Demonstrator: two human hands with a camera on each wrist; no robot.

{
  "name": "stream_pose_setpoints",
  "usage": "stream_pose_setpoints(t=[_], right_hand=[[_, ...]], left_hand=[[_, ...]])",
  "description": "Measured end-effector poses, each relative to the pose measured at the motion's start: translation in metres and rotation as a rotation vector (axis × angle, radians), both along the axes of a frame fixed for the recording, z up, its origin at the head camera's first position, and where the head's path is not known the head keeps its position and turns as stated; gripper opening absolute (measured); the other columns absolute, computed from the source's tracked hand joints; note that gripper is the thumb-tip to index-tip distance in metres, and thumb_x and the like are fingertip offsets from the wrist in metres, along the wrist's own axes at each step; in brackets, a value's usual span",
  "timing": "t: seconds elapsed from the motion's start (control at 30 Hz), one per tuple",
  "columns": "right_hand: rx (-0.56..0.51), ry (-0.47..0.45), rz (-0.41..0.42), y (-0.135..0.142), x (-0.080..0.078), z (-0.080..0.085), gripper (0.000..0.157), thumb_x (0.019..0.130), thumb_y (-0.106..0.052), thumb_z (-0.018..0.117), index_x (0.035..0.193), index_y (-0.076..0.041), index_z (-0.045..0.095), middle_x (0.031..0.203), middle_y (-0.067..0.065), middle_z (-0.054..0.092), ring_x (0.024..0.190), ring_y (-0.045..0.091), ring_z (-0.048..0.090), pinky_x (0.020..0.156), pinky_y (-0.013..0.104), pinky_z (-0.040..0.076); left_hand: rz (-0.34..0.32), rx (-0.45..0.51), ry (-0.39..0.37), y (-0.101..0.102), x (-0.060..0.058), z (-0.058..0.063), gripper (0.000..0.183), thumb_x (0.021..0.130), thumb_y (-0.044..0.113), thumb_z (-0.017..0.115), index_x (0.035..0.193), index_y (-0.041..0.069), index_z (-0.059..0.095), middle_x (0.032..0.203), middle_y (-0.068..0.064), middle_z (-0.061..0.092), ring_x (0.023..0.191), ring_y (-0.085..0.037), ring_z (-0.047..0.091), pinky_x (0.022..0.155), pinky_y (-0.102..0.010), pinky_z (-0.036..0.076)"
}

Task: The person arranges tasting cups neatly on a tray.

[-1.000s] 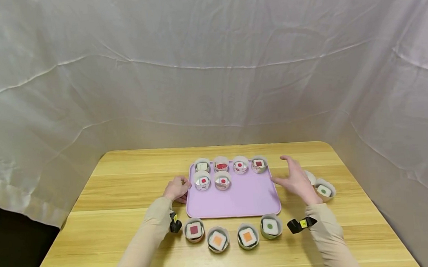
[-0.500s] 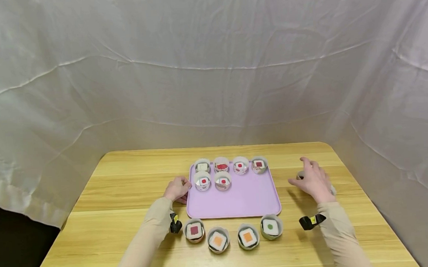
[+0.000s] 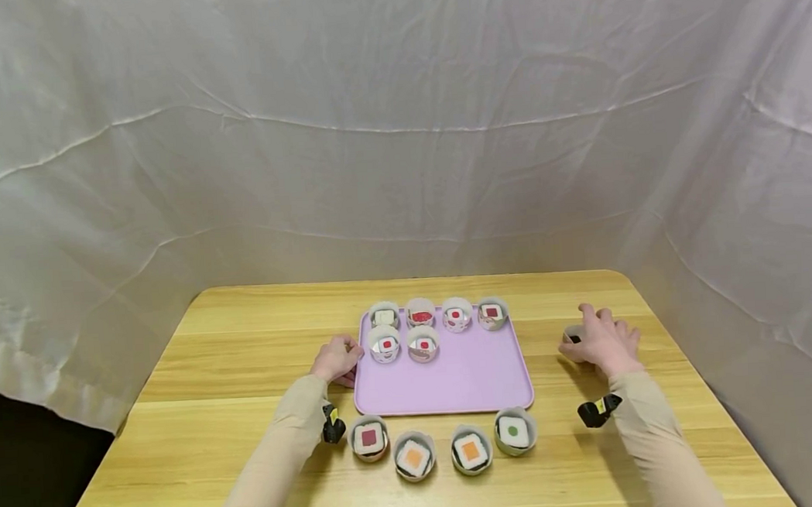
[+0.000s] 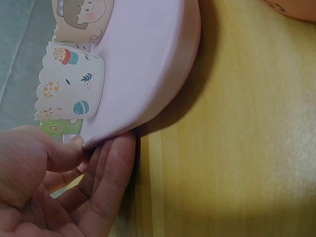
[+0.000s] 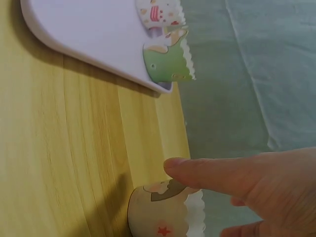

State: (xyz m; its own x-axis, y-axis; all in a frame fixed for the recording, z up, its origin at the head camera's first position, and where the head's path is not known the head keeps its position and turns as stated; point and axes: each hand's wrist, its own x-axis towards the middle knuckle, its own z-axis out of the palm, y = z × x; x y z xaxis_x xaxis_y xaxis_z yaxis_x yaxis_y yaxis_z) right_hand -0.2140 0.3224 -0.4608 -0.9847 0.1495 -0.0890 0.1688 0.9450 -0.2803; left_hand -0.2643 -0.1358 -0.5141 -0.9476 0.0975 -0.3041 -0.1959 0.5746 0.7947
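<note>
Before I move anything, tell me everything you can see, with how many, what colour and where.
Rectangular rimmed tray: one, pale purple, on the table.
Round printed paper-like cups: eleven visible, mixed pale colours, six on the tray, four in front, one by the right hand; others may be hidden there.
Small sushi-like pieces: ten clear, mostly white with red, orange or green centres, in the tray and front cups.
Wood-grain table: one, light yellow-brown, underneath.
Creased cloth backdrop: at least one sheet, grey, behind and beside the table.
Wrist devices: two, black and yellow, at the cuffs.
Sleeves: two, beige, lower left and right.
Left grip: one, bare, pinching the tray's left edge.
Right grip: one, bare, right of the tray.
</note>
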Motion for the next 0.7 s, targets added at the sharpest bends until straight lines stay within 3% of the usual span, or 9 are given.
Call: stream_pose_setpoints(t=[0.7], right_hand=[[0.016, -0.148, 0.073, 0.01, -0.016, 0.0, 0.069, 0.074, -0.034, 0.079, 0.125, -0.001, 0.046, 0.109, 0.025, 0.058, 0.092, 0.042, 0.055, 0.092, 0.075, 0.028]], left_hand=[[-0.003, -0.011, -0.008, 0.0, -0.001, -0.001, 0.015, 0.103, 0.015, 0.052, 0.101, 0.0, 0.058, 0.069, -0.011, 0.06, 0.053, -0.017, 0.061, 0.05, -0.031, 0.06]])
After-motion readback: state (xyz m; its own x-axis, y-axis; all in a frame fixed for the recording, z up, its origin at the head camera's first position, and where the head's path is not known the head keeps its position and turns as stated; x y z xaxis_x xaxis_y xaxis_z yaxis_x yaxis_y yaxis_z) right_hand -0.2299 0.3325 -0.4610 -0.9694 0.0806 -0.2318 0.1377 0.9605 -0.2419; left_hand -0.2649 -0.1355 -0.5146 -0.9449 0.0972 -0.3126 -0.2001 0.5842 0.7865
